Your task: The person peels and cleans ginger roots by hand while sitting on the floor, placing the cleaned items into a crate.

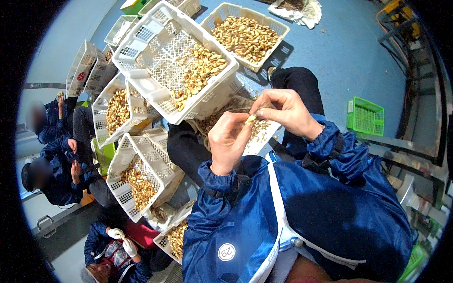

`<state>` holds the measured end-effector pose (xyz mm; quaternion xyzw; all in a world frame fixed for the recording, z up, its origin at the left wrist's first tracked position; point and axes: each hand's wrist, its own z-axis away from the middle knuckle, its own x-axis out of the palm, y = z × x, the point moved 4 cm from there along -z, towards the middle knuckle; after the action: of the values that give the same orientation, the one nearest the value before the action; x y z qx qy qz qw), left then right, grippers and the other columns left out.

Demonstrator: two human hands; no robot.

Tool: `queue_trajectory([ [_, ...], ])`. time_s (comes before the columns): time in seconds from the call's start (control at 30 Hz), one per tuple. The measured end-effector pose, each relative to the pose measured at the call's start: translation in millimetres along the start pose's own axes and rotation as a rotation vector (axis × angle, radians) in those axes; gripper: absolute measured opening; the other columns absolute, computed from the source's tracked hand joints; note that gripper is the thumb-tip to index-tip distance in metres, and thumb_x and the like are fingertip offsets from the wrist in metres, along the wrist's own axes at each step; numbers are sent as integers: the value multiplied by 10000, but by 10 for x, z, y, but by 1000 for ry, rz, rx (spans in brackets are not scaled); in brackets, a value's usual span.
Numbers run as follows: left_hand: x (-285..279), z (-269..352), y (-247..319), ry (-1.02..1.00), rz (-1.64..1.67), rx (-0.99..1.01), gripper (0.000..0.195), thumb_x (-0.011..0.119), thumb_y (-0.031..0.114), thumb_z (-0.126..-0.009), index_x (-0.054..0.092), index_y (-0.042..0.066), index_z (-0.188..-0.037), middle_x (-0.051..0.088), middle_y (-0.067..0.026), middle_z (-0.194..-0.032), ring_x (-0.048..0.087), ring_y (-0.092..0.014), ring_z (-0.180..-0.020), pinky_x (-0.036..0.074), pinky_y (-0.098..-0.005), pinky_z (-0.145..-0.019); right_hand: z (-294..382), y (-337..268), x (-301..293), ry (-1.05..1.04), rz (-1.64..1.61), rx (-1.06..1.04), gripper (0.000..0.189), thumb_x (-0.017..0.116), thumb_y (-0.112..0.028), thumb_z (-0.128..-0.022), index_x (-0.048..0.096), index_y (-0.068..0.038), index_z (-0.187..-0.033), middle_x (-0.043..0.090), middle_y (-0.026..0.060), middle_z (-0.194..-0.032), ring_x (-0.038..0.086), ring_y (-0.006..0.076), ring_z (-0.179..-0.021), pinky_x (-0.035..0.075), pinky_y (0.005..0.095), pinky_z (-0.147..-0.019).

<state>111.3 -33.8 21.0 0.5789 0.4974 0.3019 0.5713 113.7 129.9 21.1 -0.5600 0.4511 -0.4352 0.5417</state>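
Held up before my chest is a small pale-yellow piece of produce (251,119), perhaps a mushroom, with a darker end. My left hand (227,141) pinches its pale end between thumb and fingers. My right hand (288,110) grips the darker end, fingertips close to those of the left; whether a small tool is also in it is hidden. Below my hands, between my knees, brown scraps lie in a heap (226,116), and more lie on a white surface (261,136). Just ahead, a white plastic basket (231,65) holds trimmed-looking pale pieces (205,67) along its near right side.
Another white crate (283,33), full of browner pieces, stands on the blue floor (339,63). Several filled white baskets (106,180) line my left, with co-workers (62,169) seated beyond. A green basket (366,116) lies right, near a metal frame (407,143).
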Motion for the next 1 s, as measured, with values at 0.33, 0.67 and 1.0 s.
queue_trajectory([
  [0.33,9,-108,-258,-18,277,-299,153,646,38,-816,627,-9,-960,624,-13,-804,543,-33,-668,424,-167,-580,-23,171,-266,95,-85,159,66,592,-33,-808,598,27,-833,633,63,-764,585,80,-696,471,221,-641],
  [0.67,198,-1400,-914,-300,872,-428,152,533,180,-882,565,33,-903,531,-3,-708,506,-83,-585,401,-219,-475,31,510,-580,97,152,252,72,595,-63,-793,625,-1,-810,610,9,-707,523,41,-652,424,218,-587],
  [1.0,95,-907,-1266,-117,942,-697,277,505,300,-925,545,31,-977,536,-107,-980,506,-88,-577,468,-147,-460,96,421,-1309,433,42,145,71,606,-59,-794,636,-2,-823,630,9,-761,550,53,-710,446,205,-653],
])
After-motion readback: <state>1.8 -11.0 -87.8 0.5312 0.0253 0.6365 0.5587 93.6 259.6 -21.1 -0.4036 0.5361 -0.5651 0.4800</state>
